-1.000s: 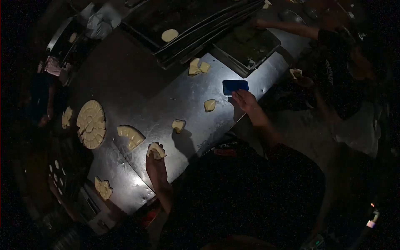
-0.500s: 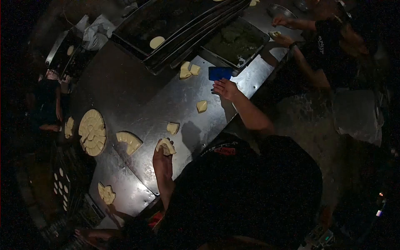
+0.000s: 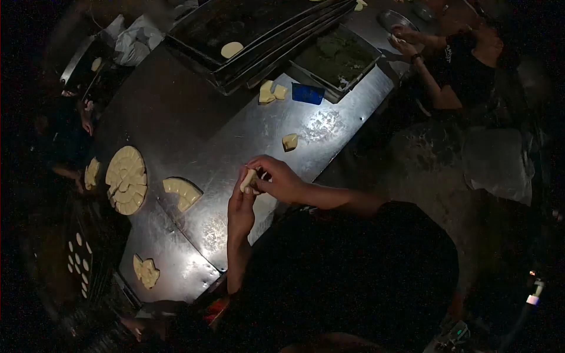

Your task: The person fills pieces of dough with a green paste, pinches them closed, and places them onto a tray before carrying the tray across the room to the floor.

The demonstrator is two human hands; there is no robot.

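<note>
Both my hands come together over the metal table, around a small piece of pale dough (image 3: 248, 180). My left hand (image 3: 240, 206) holds it from below, fingers wrapped about it. My right hand (image 3: 281, 179) pinches the same dough from the right side, its fingers bent over the top. What lies under the hands is hidden. A loose dough piece (image 3: 289, 142) rests on the table, up and to the right. Left of my hands is a curved strip of cut dough (image 3: 183, 193).
A large round of cut dough (image 3: 127, 181) lies at the left, with more dough pieces (image 3: 146, 271) below it. A blue scraper (image 3: 308, 93) lies by a tray of green filling (image 3: 336, 57). Stacked black trays (image 3: 226, 79) stand at the back. A co-worker's hands (image 3: 405, 41) work at upper right.
My right hand has come down from beside the blue scraper to the dough in my left hand. My left hand has risen slightly. The loose piece formerly just above it no longer shows.
</note>
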